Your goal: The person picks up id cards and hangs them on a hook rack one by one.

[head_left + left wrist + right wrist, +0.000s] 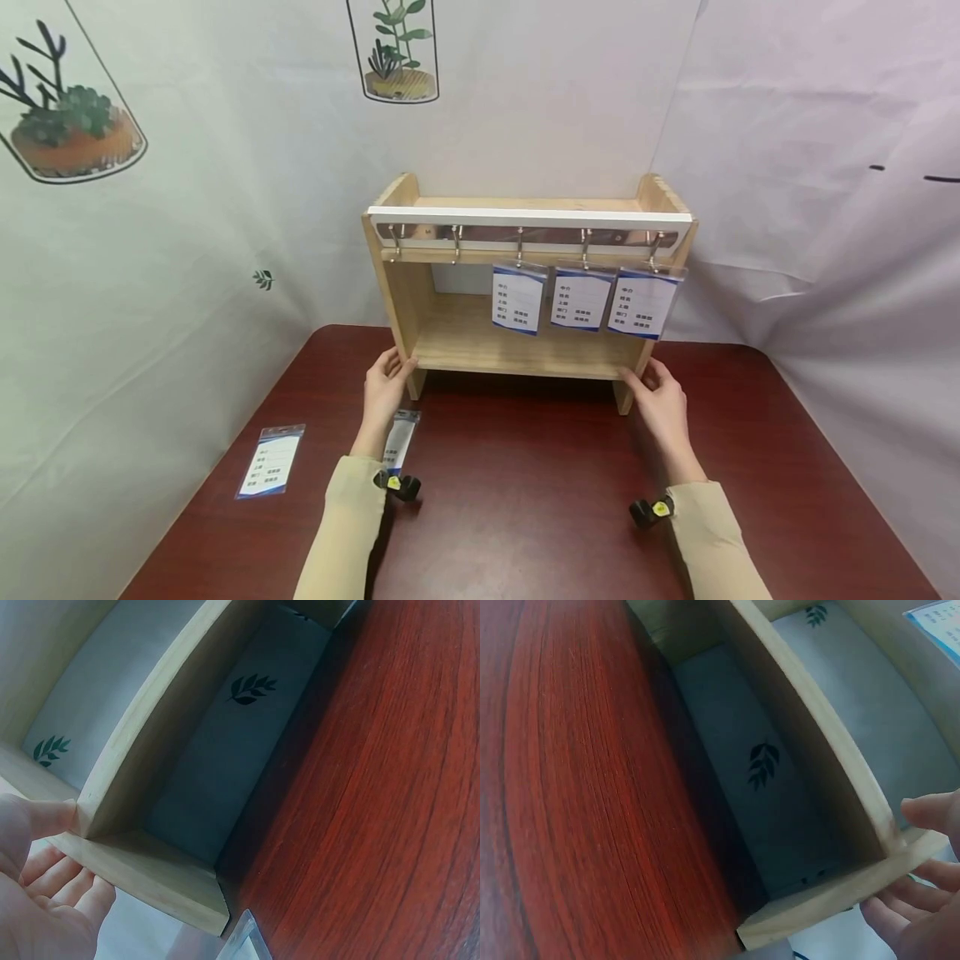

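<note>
A light wooden shelf rack (517, 365) stands at the back of the dark red table, with a white-backed metal hook rail (480, 236) along its top front. Three badge cards in clear sleeves hang from the hooks: one card (517, 300) at the middle, another card (580, 298) beside it, a third card (642, 303) at the right. My left hand (386, 383) grips the rack's left side panel low down, thumb at the lower board's front corner. On the opposite side panel, my right hand (662, 400) holds on the same way, its thumb (928, 811) inside and fingers outside.
One badge card (272, 461) lies on the table at the left. Another card (400, 439) lies partly behind the left forearm. The two leftmost hooks (456, 242) carry no card. White cloth walls (525, 108) with printed plants surround the table (517, 500).
</note>
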Motion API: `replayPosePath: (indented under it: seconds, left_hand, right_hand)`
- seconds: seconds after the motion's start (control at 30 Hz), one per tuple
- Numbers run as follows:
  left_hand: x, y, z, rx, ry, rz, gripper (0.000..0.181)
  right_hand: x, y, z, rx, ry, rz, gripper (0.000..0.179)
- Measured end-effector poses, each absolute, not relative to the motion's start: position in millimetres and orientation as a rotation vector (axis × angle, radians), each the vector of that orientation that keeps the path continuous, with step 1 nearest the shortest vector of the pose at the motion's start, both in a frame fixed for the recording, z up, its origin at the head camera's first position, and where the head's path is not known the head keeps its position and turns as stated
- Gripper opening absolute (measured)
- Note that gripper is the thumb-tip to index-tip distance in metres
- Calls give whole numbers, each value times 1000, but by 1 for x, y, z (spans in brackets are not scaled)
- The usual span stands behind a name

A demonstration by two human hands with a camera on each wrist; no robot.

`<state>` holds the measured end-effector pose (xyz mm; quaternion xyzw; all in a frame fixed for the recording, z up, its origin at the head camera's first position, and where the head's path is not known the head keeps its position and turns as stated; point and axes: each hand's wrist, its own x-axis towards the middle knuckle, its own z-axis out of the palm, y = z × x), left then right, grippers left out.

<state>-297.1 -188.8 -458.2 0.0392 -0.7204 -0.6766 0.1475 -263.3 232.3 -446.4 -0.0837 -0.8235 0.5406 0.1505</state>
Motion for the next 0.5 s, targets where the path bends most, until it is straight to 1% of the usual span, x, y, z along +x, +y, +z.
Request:
replayPosePath:
  seconds: [0.3, 0.5]
  left_hand:
    - [-297, -188, -459, 108, -2074, -1959, 53]
    - [-296, -190, -458, 97, -2074, -1962, 55]
  right_hand:
    - [-272, 227, -452, -295, -2376, 1430, 64]
    - [-275, 226, -453, -308, -2370, 1462, 62]
